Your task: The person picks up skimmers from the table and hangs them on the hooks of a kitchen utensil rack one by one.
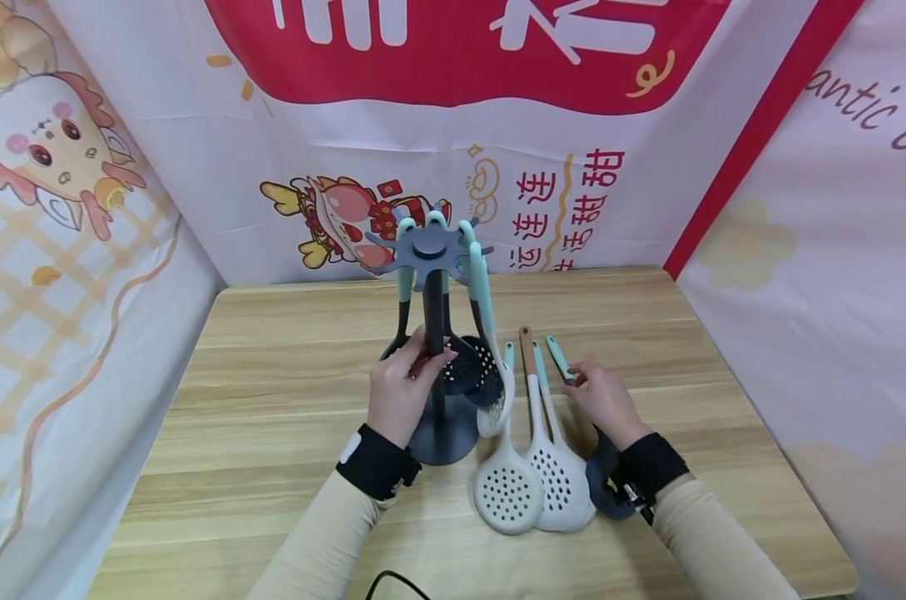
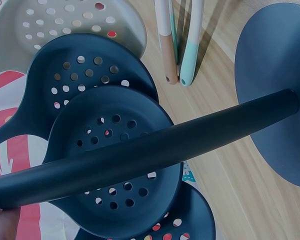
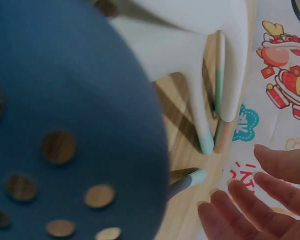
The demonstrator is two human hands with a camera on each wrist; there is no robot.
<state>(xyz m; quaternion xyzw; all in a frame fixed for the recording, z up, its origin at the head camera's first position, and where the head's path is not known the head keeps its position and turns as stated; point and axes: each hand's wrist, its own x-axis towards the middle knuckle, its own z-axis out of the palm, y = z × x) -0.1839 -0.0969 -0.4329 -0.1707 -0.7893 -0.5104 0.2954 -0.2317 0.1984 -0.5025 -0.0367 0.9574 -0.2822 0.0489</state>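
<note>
My left hand grips the dark post of a round-based utensil stand. Mint-handled utensils hang from its top, among them dark skimmers and a pale slotted one. My right hand is over the mint handle of a dark skimmer lying at the right; its holed head fills the left of the right wrist view. There, the right fingers are loosely extended beside the handle's tip, with no clear grip on it.
Between stand and right hand lie a pale round skimmer, a slotted turner with a brown handle end and another pale utensil with a mint handle. A wooden table carries everything; printed cloth hangs behind.
</note>
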